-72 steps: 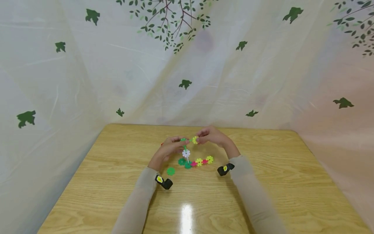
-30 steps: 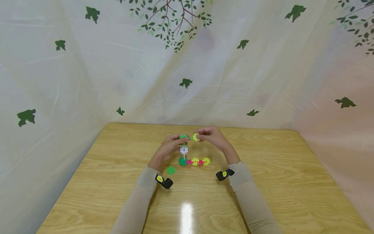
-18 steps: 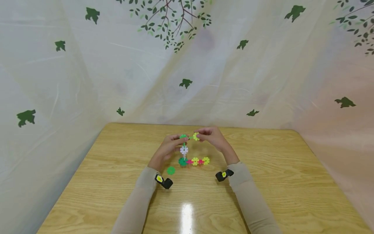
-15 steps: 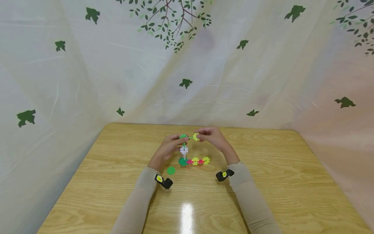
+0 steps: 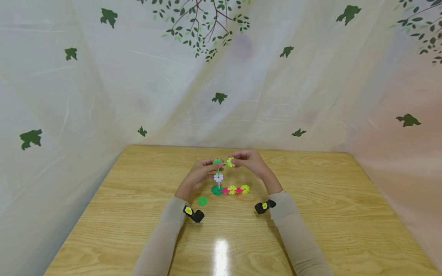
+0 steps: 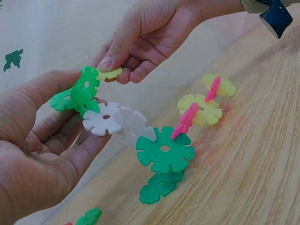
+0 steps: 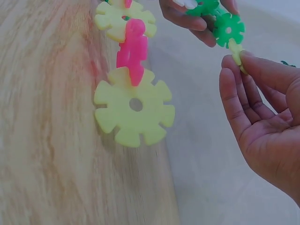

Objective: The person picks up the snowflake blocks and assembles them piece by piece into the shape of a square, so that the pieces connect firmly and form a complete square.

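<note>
My left hand (image 5: 198, 173) pinches green notched interlocking discs (image 6: 84, 98) at the top of a chain of slotted plastic discs. Thumb and fingers of my right hand (image 5: 254, 164) pinch a yellow disc (image 6: 110, 73), whose edge meets an upright green disc (image 7: 228, 30). Below the left hand, white discs (image 6: 104, 119) run down to dark green discs (image 6: 165, 149). From those, a row of pink connecting discs (image 7: 133, 49) and yellow discs (image 7: 135, 107) stretches to the right. Curled fingers partly hide the top green discs.
A loose green disc (image 5: 202, 201) lies on the wooden table (image 5: 138, 230), left of the chain and near the left wrist. Black wrist cameras (image 5: 265, 206) sit on both cuffs. Behind the table's far edge hangs a pale curtain (image 5: 179, 99) with leaf and bird prints.
Since the earliest frame, the chain has straightened, its lower row levelling out. Both hands have kept their holds. Over the last half second, the chain has shifted only slightly right.
</note>
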`<action>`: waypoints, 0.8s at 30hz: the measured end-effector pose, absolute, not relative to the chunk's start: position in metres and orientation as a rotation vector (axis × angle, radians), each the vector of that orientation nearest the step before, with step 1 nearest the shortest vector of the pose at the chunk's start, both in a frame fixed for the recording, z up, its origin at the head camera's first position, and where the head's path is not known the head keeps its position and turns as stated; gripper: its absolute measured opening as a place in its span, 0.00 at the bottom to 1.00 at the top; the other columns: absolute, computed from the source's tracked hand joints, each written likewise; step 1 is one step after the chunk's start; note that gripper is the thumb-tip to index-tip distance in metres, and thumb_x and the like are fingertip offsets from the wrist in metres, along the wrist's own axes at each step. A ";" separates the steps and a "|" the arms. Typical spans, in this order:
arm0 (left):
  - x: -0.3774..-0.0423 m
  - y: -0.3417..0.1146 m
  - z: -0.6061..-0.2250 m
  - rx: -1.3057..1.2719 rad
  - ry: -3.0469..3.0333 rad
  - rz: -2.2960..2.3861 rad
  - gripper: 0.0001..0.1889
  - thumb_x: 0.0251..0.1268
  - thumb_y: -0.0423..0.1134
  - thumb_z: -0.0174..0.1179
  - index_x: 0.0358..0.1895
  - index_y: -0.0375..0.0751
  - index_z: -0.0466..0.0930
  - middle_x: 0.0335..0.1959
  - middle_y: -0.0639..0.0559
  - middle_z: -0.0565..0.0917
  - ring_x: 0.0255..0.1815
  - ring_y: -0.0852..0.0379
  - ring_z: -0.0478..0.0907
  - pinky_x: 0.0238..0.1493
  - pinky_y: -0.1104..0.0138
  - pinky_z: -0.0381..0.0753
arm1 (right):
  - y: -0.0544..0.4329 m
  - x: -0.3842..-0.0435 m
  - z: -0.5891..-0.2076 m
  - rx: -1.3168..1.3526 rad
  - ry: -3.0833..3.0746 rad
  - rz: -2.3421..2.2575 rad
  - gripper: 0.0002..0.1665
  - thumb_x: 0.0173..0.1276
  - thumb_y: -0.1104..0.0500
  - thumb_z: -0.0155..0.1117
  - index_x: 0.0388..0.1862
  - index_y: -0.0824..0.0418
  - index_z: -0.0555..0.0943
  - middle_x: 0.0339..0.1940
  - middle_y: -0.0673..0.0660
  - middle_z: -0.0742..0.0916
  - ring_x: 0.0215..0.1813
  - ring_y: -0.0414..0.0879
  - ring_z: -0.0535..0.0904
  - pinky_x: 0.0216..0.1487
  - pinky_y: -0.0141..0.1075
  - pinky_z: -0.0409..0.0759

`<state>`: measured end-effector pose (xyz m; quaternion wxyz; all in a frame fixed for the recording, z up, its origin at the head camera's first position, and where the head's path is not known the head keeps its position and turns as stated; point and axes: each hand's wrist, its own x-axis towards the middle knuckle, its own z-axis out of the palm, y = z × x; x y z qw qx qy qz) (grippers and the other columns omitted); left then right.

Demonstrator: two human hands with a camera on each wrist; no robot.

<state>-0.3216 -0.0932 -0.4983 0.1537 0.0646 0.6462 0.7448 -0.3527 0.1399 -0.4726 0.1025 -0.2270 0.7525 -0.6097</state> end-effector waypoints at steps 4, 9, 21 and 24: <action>-0.321 -0.093 -0.497 0.174 1.871 2.121 0.13 0.72 0.38 0.64 0.52 0.34 0.84 0.50 0.49 0.87 0.50 0.57 0.84 0.46 0.64 0.86 | 0.140 -0.353 -0.474 -0.670 2.203 -1.820 0.17 0.70 0.68 0.67 0.54 0.77 0.82 0.35 0.50 0.90 0.35 0.40 0.87 0.47 0.45 0.88; -0.321 -0.094 -0.498 0.149 1.886 2.115 0.12 0.70 0.38 0.66 0.51 0.36 0.86 0.45 0.51 0.88 0.47 0.57 0.86 0.46 0.64 0.86 | 0.140 -0.352 -0.474 -0.661 2.194 -1.827 0.15 0.69 0.69 0.68 0.51 0.78 0.82 0.32 0.47 0.90 0.33 0.41 0.88 0.43 0.40 0.88; -0.322 -0.093 -0.501 0.186 1.957 2.066 0.14 0.69 0.38 0.67 0.52 0.32 0.86 0.50 0.39 0.89 0.49 0.52 0.88 0.54 0.58 0.87 | 0.140 -0.353 -0.478 -0.665 2.220 -1.812 0.13 0.67 0.70 0.69 0.48 0.77 0.84 0.32 0.53 0.91 0.31 0.41 0.87 0.47 0.58 0.86; -0.321 -0.093 -0.500 0.179 1.979 2.054 0.14 0.68 0.38 0.68 0.52 0.33 0.87 0.50 0.39 0.89 0.49 0.52 0.88 0.53 0.58 0.87 | 0.139 -0.353 -0.479 -0.668 2.236 -1.802 0.13 0.67 0.69 0.70 0.48 0.77 0.85 0.31 0.53 0.91 0.31 0.41 0.86 0.46 0.55 0.87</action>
